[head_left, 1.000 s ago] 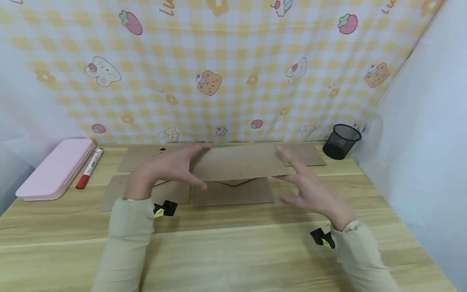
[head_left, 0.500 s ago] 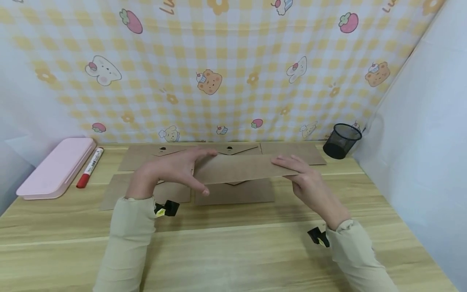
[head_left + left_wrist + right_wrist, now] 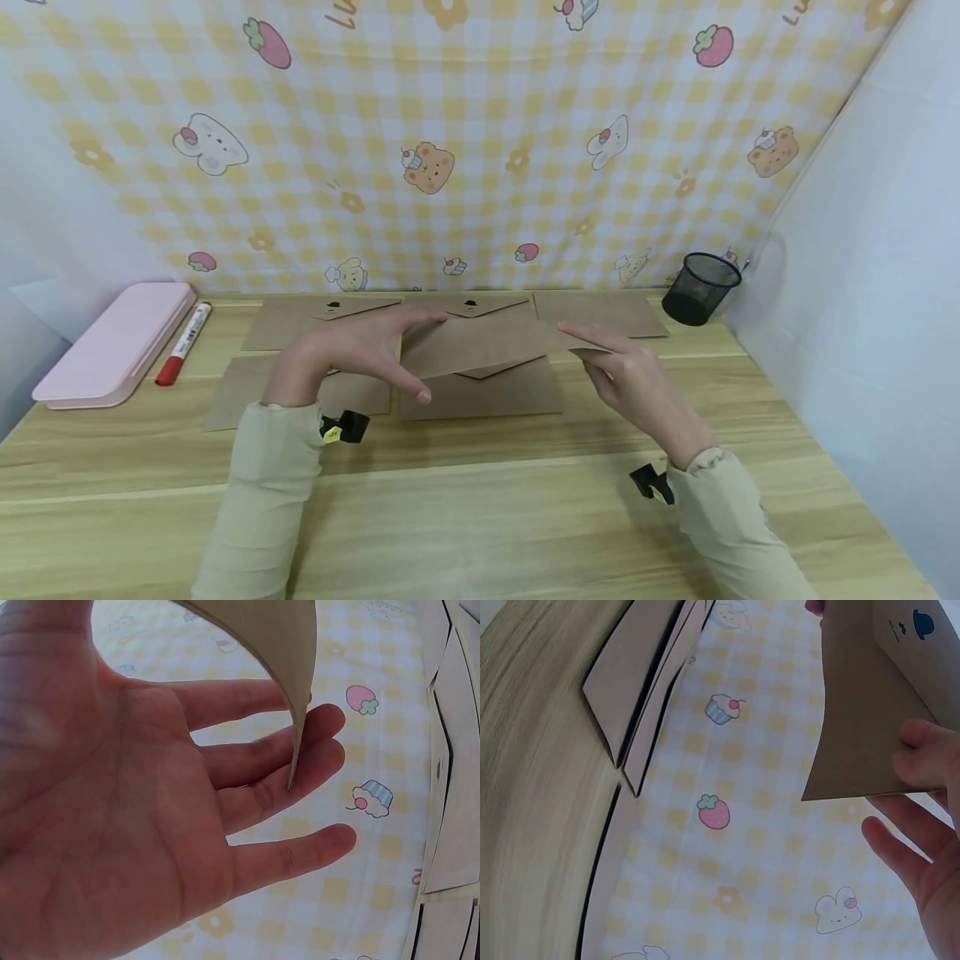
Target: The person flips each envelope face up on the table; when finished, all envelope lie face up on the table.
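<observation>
Pale pink, a flat case (image 3: 112,346) lies at the left end of the wooden table (image 3: 480,533), in front of a yellow-and-white checked cloth (image 3: 517,100) printed with strawberries, bears and flowers. Just to its right is a white marker (image 3: 183,343), its red cap toward the near side. Next come two brown envelopes lying flat, the back left envelope (image 3: 279,327) and the front left envelope (image 3: 236,398), the latter partly behind the wrist. The left hand (image 3: 360,346), in a beige sleeve (image 3: 262,500), is spread, fingers straight and thumb apart, around the left end of the held envelope (image 3: 480,342); whether skin meets paper there I cannot tell.

That held envelope is in the air between both hands, plain side up, slightly bowed, a small hat printed on its flap side. Beneath it, flat on the table, are the back middle envelope (image 3: 471,305), also marked with a hat, and the front middle envelope (image 3: 487,402). The right hand (image 3: 641,383) pinches the held envelope's right end between thumb and fingers. Behind that hand lies the back right envelope (image 3: 600,315). Farthest right, a black mesh cup (image 3: 701,287) sits near the cloth.
</observation>
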`<state>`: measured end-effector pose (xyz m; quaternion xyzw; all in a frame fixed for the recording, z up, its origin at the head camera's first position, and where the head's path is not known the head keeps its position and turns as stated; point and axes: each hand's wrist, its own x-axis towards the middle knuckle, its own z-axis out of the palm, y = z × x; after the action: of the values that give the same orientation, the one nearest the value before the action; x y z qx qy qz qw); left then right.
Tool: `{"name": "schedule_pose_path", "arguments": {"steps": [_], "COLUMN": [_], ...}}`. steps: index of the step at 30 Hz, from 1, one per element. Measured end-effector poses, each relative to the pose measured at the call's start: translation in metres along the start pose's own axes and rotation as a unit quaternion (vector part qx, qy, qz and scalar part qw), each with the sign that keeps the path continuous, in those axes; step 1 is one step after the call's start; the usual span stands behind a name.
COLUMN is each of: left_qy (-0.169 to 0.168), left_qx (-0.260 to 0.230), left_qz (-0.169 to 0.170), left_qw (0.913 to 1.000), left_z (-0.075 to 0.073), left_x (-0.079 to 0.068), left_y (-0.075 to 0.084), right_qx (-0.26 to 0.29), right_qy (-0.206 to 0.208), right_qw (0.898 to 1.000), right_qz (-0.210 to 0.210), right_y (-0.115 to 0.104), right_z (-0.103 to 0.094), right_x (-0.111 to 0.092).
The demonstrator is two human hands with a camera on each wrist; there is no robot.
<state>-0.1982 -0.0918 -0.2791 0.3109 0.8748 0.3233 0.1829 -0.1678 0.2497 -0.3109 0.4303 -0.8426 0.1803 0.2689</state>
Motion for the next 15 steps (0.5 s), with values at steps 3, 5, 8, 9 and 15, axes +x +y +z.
{"name": "schedule_pose_path", "arguments": {"steps": [3,5,8,9,15], "left_qy": [-0.002,-0.004,-0.006,-0.007,-0.011], "left_qx": [0.002,0.004,0.006,0.007,-0.017], "left_qz": [0.005,0.01,0.014,0.014,0.024], "left_qw": [1.0,0.9999,0.9999,0.9999,0.9995], "left_z": [-0.0002,-0.0003,-0.0005,-0.0005,-0.0013], "left_x": [0.0004,0.0009,0.0013,0.0012,0.0005], "left_y": [0.0,0.0001,-0.0003,-0.0004,-0.0021], "right_qx": [0.006,0.007,0.0,-0.001,0.008], "right_qy": [0.004,0.014,0.03,0.033,0.06], "right_qw": [1.0,1.0,1.0,0.999,0.998], "right_qz": [0.01,0.01,0.003,0.002,0.008], "right_y": [-0.0007,-0.0011,-0.0014,-0.0016,-0.0013], "right_z": [0.0,-0.0001,-0.0002,-0.0004,-0.0027], "right_x": [-0.0007,-0.0008,-0.0001,0.0002,0.0033]}}
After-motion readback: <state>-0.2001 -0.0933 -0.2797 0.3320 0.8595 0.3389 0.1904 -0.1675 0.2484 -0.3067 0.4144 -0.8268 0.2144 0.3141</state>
